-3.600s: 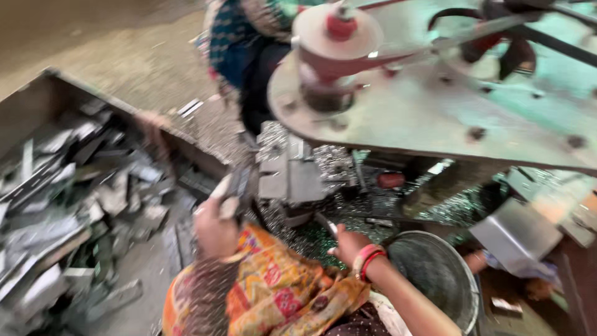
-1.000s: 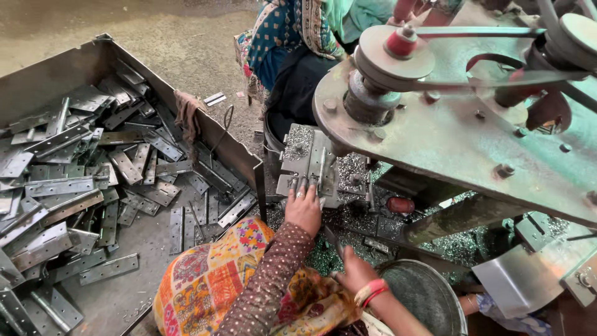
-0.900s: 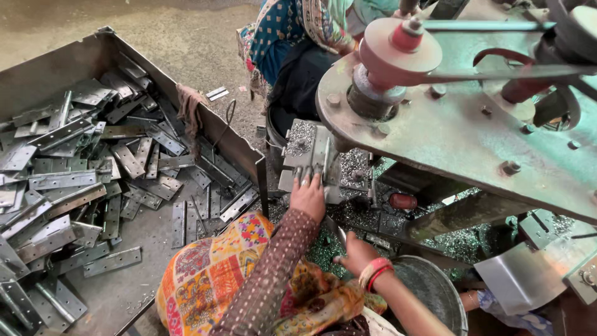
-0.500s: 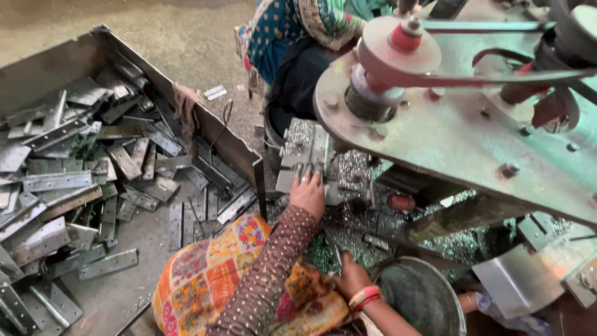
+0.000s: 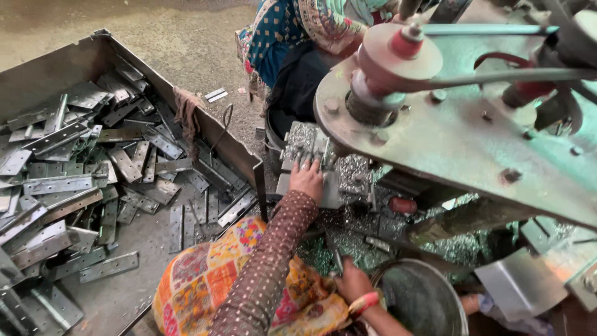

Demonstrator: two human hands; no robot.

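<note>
Now, compared with a moment back, my left hand (image 5: 307, 178) has barely shifted: it lies flat, fingers spread, on the grey metal plate (image 5: 323, 186) that sits on the press bed under the big green machine (image 5: 472, 124), just as it did in the last few frames. What has changed is my right hand (image 5: 351, 281), which has dropped lower and closer to my lap, beside the rim of the round metal tub (image 5: 429, 274); its fingers look curled around a thin dark piece, though I cannot tell for certain what it grips or how tightly. The view has also swung back a little, so more of the steel bin (image 5: 93, 46) of flat perforated hinge plates (image 5: 56, 185) shows on my left. I judge that the plate is being steadied in position on the bed while the other hand deals with something down by the tub. The plate under my left palm appears to run with its long axis away from me, from near my wrist toward the studded die block (image 5: 305, 140) beyond my fingertips, lying flat. Another person in blue patterned clothing (image 5: 292, 31) crouches on the far side of the press. Silvery swarf (image 5: 348, 230) covers the floor between my knee and the machine base.
</note>
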